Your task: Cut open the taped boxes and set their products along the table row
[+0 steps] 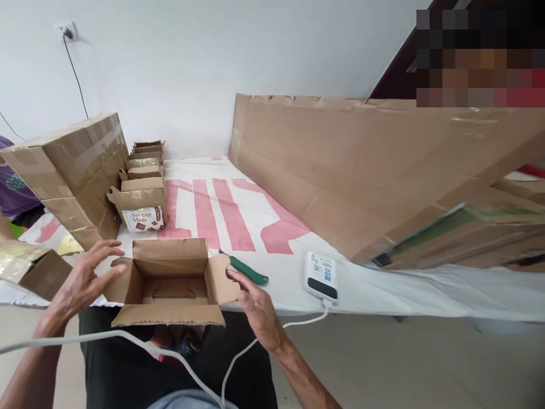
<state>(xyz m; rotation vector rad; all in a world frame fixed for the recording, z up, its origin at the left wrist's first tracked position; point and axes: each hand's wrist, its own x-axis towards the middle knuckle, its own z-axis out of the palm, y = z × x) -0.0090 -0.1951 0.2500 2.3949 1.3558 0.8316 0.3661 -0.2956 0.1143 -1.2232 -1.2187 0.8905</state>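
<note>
A small open cardboard box (172, 278) sits at the near edge of the table, its four flaps spread and its inside empty. My left hand (85, 278) is open, fingers spread, against the box's left flap. My right hand (255, 307) touches the right flap with its fingers loosely extended and holds nothing. Just right of the box lies a tool with a green handle (249, 271).
Several small folded boxes stand in a row (142, 182), the nearest labelled Super Meal (142, 220). Large taped cartons (72, 170) are stacked on the left. Big flat cardboard sheets (361, 170) lean at the right. A white power bank (321, 275) with a cable lies on the cloth-covered table (383, 289).
</note>
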